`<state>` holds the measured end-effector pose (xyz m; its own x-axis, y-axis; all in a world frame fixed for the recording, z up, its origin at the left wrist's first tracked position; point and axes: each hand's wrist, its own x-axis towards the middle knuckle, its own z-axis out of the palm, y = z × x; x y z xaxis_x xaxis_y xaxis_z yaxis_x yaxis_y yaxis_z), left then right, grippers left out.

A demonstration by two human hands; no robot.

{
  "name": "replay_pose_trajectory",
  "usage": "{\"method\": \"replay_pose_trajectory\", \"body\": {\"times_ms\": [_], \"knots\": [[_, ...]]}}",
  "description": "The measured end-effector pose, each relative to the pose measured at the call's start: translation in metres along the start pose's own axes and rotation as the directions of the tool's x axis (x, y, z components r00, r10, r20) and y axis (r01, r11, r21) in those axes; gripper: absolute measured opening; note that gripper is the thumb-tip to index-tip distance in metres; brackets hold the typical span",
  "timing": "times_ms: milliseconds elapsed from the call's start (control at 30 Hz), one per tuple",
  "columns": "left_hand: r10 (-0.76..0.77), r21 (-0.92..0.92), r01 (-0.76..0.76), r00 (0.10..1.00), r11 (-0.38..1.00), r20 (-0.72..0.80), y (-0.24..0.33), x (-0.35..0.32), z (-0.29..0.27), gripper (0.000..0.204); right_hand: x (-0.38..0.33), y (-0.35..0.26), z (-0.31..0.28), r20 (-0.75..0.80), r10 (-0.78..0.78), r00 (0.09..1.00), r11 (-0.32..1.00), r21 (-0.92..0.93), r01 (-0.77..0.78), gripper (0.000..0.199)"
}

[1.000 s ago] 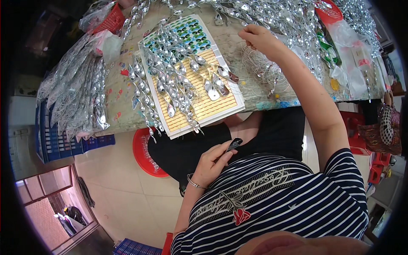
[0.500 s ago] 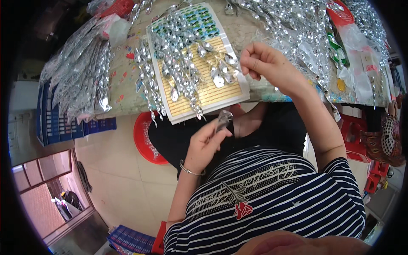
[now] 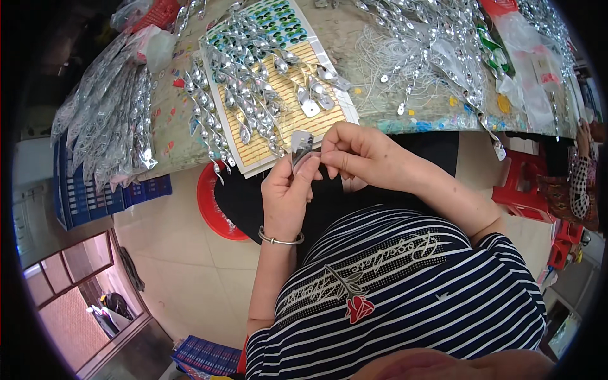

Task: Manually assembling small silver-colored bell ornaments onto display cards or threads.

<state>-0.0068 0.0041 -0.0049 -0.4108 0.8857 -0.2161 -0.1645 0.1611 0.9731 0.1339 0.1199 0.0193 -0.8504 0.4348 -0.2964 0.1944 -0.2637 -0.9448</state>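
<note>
Between thumb and fingers my left hand (image 3: 286, 191) holds a small shiny silver foil piece (image 3: 301, 143), just off the table's front edge. My right hand (image 3: 362, 156) is pinched closed right beside the foil piece; whatever is between its fingertips is too small or hidden to make out. Beyond both hands lies a stack of printed sheets (image 3: 337, 120), yellow in front and green-blue behind. Twisted silver foil strips (image 3: 246, 101) are spread over it, and a smaller silver cluster (image 3: 310, 106) rests near its right side.
Plastic-wrapped silver strips (image 3: 114, 117) hang over the table's left edge above a blue crate (image 3: 95, 206). White strings (image 3: 389, 54) and more silver strips (image 3: 437, 31) cover the right side. A red basin (image 3: 208, 201) and red stool (image 3: 522, 193) stand below. Another person (image 3: 581, 183) is at far right.
My right hand has come down and left from beside the sheets to meet my left hand. My left hand has moved slightly up and left with the foil piece.
</note>
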Motion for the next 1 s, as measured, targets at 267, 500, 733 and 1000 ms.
{"method": "replay_pose_trajectory", "body": {"times_ms": [267, 500, 733, 1000], "knots": [[0.046, 0.074, -0.043, 0.998, 0.996, -0.031, -0.002, -0.007, -0.001, 0.016, -0.001, 0.017, 0.008, 0.041, -0.088, 0.995, 0.996, 0.021, 0.087, 0.008], [0.039, 0.126, -0.033, 0.998, 0.991, -0.045, -0.003, -0.005, -0.004, 0.015, -0.001, 0.015, -0.006, -0.037, -0.058, 0.998, 0.998, -0.018, 0.058, 0.006], [0.029, 0.097, -0.017, 0.993, 0.995, -0.117, 0.0, -0.006, -0.007, 0.014, 0.0, 0.014, -0.02, -0.04, -0.109, 0.993, 0.993, -0.052, 0.107, 0.008], [0.081, 0.0, -0.084, 0.95, 0.996, -0.3, 0.008, -0.001, -0.025, 0.01, 0.009, -0.004, -0.09, -0.183, -0.279, 0.943, 0.906, -0.377, 0.195, 0.011]]}}
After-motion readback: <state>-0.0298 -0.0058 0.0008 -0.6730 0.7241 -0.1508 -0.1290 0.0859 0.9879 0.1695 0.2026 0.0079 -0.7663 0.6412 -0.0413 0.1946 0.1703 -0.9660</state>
